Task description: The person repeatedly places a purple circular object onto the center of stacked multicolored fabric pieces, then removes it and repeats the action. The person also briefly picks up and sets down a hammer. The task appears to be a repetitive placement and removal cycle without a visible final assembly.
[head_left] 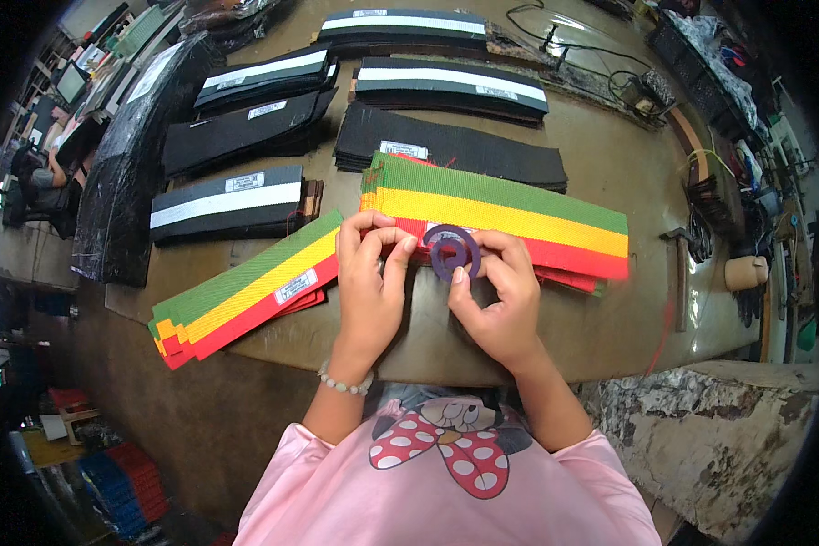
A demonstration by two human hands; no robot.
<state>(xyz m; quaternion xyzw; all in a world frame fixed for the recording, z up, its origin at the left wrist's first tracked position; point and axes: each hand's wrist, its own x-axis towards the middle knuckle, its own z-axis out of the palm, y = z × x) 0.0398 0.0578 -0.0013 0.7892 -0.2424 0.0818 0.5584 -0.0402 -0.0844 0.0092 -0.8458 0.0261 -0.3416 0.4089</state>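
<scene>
- Workshop, brown worktable [646, 314]; black-wrapped bundle [132, 173] along its left side.
- Left striped stack [255, 287]: green/yellow/red strips, slightly fanned, angled on table. Looks like woven webbing: light, bendy, probably not fragile; loose layers may slide. Take by both long edges.
- Left hand [373, 282]: thumb and index close together at the right stack's lower edge; can't tell if they pinch anything.
- Purple spiral [438, 258]: over right stack's red band. Looks light, maybe springy; hold by outer rim.
- Right hand [500, 296]: thumb and index gripping spiral's right rim.
- Right striped stack [510, 205]: same strips, behind both hands.
- Tan spool [746, 273], far right.
</scene>
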